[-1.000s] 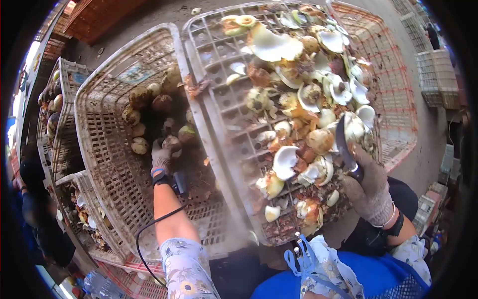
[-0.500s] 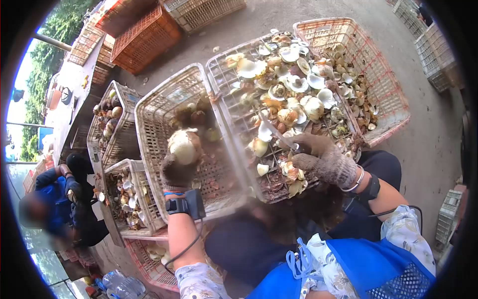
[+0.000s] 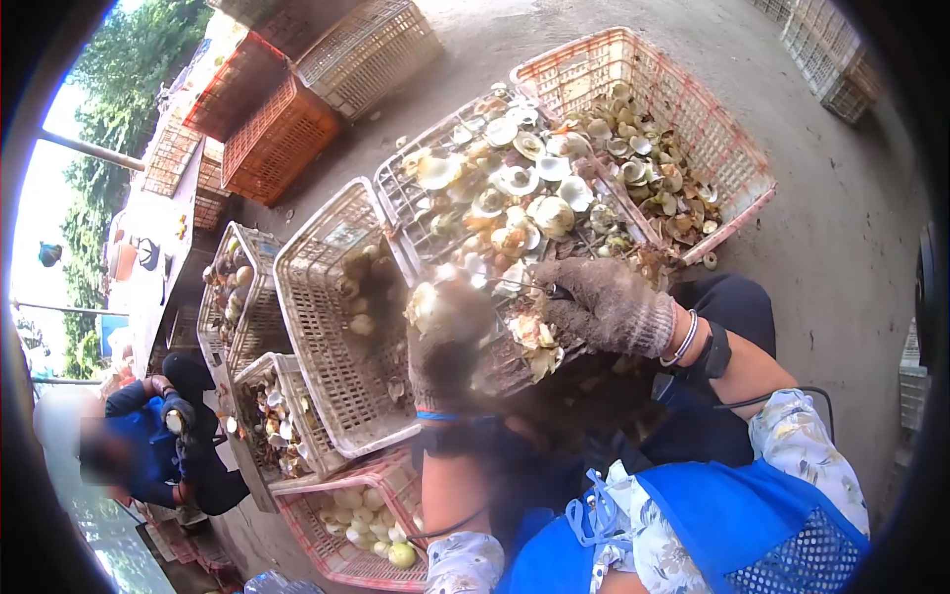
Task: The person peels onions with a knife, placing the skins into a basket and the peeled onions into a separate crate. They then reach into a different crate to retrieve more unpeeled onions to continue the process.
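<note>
My left hand [image 3: 440,361], in a dark knitted glove and smeared by motion, is closed around an onion [image 3: 445,312] with pale flesh showing. My gloved right hand [image 3: 609,307] grips a knife [image 3: 557,292] by its dark handle; the blade points left toward the onion. Both hands are over the near edge of a crate surface [image 3: 396,198] heaped with cut onion ends and skins [image 3: 534,188]. Just left of my left hand stands a whitish slatted crate [image 3: 327,238] with several unpeeled onions in its far part.
Behind the heap, a red-and-white crate [image 3: 722,173] holds peel scraps. Low at left, a red crate [image 3: 297,515] contains pale peeled onions. Smaller crates [image 3: 247,376] with onions and scraps stand farther left, beside a seated person [image 3: 148,436]. Orange crates [image 3: 277,144] are stacked behind.
My left hand has brought the onion out from over the whitish crate, rightward toward the knife. My right hand has shifted slightly left, and the view has turned.
</note>
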Available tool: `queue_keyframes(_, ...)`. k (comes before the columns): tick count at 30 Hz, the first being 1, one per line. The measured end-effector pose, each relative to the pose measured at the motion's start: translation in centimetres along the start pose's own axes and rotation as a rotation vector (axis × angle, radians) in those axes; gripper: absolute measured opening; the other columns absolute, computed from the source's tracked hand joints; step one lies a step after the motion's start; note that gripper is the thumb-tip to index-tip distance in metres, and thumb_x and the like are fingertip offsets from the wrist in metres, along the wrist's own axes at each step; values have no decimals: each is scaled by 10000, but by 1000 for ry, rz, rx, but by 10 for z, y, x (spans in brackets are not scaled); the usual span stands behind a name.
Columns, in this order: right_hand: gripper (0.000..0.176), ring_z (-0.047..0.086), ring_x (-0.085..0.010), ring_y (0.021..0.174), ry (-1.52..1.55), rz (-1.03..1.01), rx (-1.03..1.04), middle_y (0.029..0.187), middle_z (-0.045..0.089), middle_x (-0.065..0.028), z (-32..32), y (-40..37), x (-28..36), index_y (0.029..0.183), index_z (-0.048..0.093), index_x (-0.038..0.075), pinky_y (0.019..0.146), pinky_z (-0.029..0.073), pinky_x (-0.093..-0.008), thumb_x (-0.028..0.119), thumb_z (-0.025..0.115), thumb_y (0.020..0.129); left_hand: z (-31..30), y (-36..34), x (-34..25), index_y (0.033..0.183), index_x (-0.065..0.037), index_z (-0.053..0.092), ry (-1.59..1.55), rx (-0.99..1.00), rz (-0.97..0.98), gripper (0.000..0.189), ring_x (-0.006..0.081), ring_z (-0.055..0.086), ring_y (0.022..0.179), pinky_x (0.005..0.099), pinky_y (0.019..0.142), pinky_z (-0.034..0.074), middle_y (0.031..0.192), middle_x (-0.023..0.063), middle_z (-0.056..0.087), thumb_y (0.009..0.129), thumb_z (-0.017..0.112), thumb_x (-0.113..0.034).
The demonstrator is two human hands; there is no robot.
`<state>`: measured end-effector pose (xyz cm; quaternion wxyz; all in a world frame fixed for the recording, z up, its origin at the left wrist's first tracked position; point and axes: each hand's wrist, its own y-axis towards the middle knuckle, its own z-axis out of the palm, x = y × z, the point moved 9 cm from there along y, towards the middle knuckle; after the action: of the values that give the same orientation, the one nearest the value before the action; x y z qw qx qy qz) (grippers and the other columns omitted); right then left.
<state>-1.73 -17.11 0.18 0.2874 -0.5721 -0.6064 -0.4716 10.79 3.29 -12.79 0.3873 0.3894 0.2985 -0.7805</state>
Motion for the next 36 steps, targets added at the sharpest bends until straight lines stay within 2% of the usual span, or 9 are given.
queue_keyframes(2, 331, 677, -312, 836, -79, 40, -12, 900, 665, -181, -2, -2, 3, 1130, 620, -2, 751, 542, -371, 203, 681, 878, 20, 2, -11, 1350, -96, 477, 213, 22, 117, 653, 327, 522, 1204, 512, 1057, 383, 1310, 123, 542, 779, 716, -304)
queue_keyframes(3, 336, 675, -330, 840, -24, 111, -4, 906, 667, -189, -2, 0, 3, 1126, 622, 2, 756, 541, -392, 220, 679, 877, 46, -5, -30, 1360, -70, 447, 1007, 58, 353, 680, 303, 567, 1129, 425, 993, 469, 1263, 114, 554, 772, 731, -260)
queue_keyframes(4, 336, 675, -330, 840, -21, 116, -7, 906, 667, -189, -1, 2, 1, 1126, 622, 2, 756, 541, -392, 220, 679, 877, 69, -6, -43, 1360, -70, 447, 1008, 62, 347, 680, 303, 567, 1129, 425, 993, 469, 1263, 114, 554, 772, 731, -260)
queue_keyframes(6, 343, 667, -359, 854, -120, 8, 6, 915, 665, -201, -1, 7, 4, 1119, 626, 5, 759, 539, -410, 249, 672, 883, 98, -2, -55, 1298, -59, 498, 121, 85, 188, 685, 238, 635, 998, 314, 829, 566, 1158, 146, 590, 655, 733, -41)
queue_keyframes(14, 280, 645, -373, 814, -349, 37, 141, 861, 635, -187, 9, 15, 0, 1086, 578, 32, 672, 527, -449, 243, 616, 906, 86, 9, -61, 1317, -13, 462, 362, -58, 203, 750, 216, 665, 907, 334, 819, 556, 1053, 139, 644, 625, 750, 5)
queue_keyframes(25, 301, 641, -355, 766, -471, 14, 140, 833, 621, -164, 26, 15, -14, 1127, 571, 82, 640, 517, -449, 266, 622, 895, 75, 9, -62, 1264, -26, 510, 544, -76, 221, 736, 195, 598, 991, 326, 852, 525, 1171, 97, 568, 589, 802, 6)
queue_keyframes(30, 225, 644, -356, 793, -508, 64, 234, 833, 621, -177, 45, 9, -41, 1041, 567, 63, 672, 522, -456, 211, 606, 876, 63, 3, -63, 1270, -58, 514, 604, -88, 458, 838, 187, 552, 1073, 340, 948, 479, 1173, 44, 557, 490, 816, -27)
queue_keyframes(34, 180, 644, -326, 715, -690, -139, 154, 773, 601, -147, 42, 15, -31, 975, 559, 22, 604, 523, -413, 148, 553, 846, 61, 0, -65, 1250, -44, 517, 726, -86, 474, 738, 191, 565, 1061, 353, 933, 492, 1166, 49, 564, 568, 800, -32)
queue_keyframes(36, 252, 611, -254, 669, -821, -374, 52, 773, 571, -86, 38, 17, -31, 1051, 562, 16, 564, 506, -364, 135, 536, 830, 60, 3, -39, 1250, -30, 511, 580, 22, 146, 594, 198, 587, 1012, 364, 893, 514, 1134, 69, 578, 701, 737, -55)
